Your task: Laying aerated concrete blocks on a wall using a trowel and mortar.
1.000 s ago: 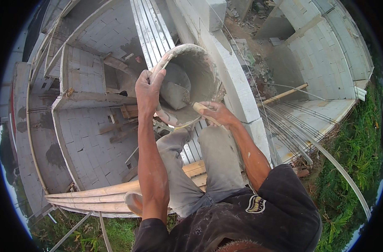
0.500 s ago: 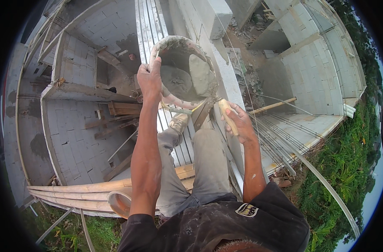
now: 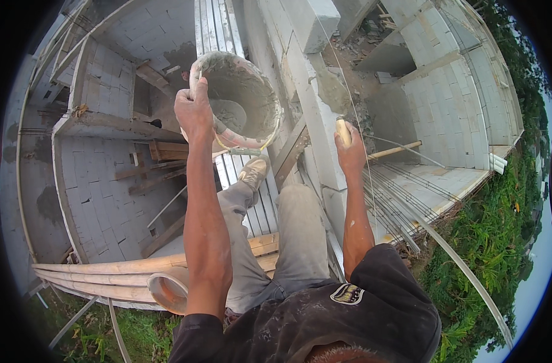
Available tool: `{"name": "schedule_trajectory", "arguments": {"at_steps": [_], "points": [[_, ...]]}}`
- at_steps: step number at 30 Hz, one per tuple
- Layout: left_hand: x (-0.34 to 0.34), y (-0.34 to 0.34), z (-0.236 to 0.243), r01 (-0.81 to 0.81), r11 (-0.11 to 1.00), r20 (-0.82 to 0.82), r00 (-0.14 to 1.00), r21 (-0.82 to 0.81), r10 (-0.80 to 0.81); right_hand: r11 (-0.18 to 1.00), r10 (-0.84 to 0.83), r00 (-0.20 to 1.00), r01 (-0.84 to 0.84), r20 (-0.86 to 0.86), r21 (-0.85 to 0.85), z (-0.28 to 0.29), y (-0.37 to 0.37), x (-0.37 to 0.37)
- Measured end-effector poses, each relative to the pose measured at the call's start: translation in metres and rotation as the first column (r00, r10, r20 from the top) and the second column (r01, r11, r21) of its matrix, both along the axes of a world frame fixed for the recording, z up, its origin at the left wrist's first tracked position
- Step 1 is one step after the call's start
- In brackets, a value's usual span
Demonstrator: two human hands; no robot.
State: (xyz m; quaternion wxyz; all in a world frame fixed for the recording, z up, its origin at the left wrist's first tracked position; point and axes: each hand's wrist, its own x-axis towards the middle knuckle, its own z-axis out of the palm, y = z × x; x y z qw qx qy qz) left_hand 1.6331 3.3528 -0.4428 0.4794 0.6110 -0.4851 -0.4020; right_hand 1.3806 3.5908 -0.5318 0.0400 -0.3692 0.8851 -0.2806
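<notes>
My left hand (image 3: 193, 112) grips the rim of a mortar-crusted bucket (image 3: 252, 106) with wet grey mortar inside, left of a wall of pale blocks (image 3: 333, 175). My right hand (image 3: 350, 147) holds the wooden handle (image 3: 344, 132) of a trowel. Its blade (image 3: 329, 89), coated in grey mortar, is over the wall top, apparently against it; exact contact is hard to tell. A thin string (image 3: 370, 187) runs beside the trowel. My shoe (image 3: 252, 174) is below the bucket, on long metal strips (image 3: 235, 169).
Bamboo poles (image 3: 107, 272) cross behind my legs beside an orange-rimmed pipe or container (image 3: 167, 293). Unfinished block rooms (image 3: 94, 181) lie below on both sides, with rubble (image 3: 336, 51), rebar (image 3: 397, 196) and timber (image 3: 164, 151). Greenery (image 3: 469, 230) lies beyond the right edge.
My right hand has lifted the trowel out of the bucket with mortar on it and moved it right and up over the block wall. My left hand and the bucket have shifted leftward.
</notes>
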Motion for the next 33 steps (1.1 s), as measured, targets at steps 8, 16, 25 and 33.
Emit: {"name": "schedule_trajectory", "arguments": {"at_steps": [8, 16, 25, 33], "points": [[0.013, -0.015, -0.001, 0.025, 1.000, 0.073, 0.997, -0.005, -0.024, 0.987, -0.117, 0.988, 0.104, 0.097, 0.125, 0.023, 0.100, 0.067], [0.005, -0.011, 0.000, 0.102, 0.994, 0.042, 0.994, 0.042, -0.104, 0.991, -0.135, 0.990, 0.135, 0.034, -0.005, 0.029, 0.151, 0.097], [0.003, -0.016, 0.006, 0.196, 0.978, 0.006, 0.980, 0.073, -0.197, 0.966, -0.221, 0.961, 0.191, 0.169, 0.173, 0.042, 0.200, 0.118], [0.006, -0.014, 0.002, 0.265, 0.962, 0.033, 0.963, 0.062, -0.267, 0.950, -0.296, 0.933, 0.265, 0.207, 0.165, 0.054, 0.238, 0.136]]}}
